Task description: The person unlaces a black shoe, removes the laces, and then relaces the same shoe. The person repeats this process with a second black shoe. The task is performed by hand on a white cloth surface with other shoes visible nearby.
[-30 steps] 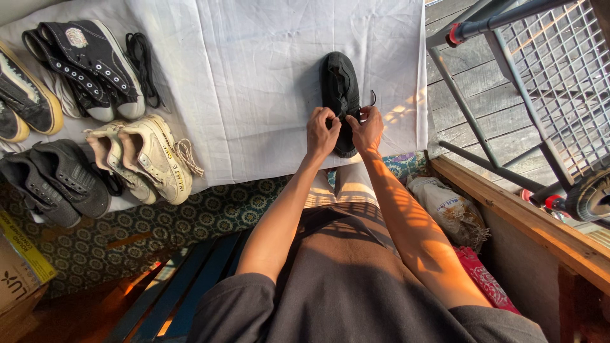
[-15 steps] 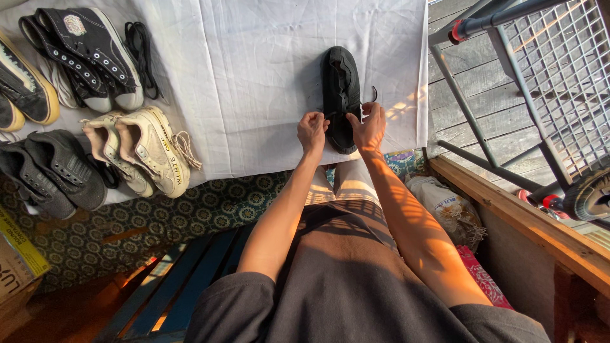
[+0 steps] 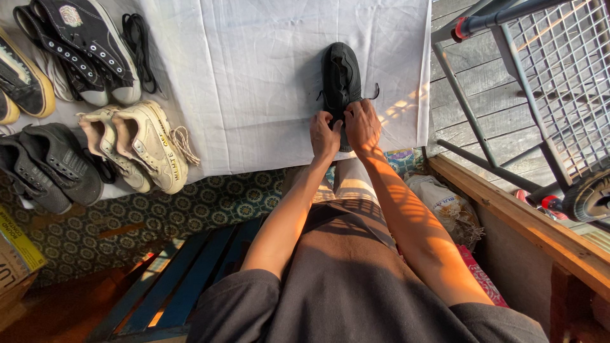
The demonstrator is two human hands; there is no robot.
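Head view: left hand [image 3: 324, 134], right hand [image 3: 362, 124] pinching laces at heel end of black shoe [image 3: 341, 79] on white cloth [image 3: 254, 82]; lacing step under way, next needs steady tension.

A brown cardboard box [image 3: 18, 263] sits at lower left; a pale printed sack [image 3: 445, 206] lies right.
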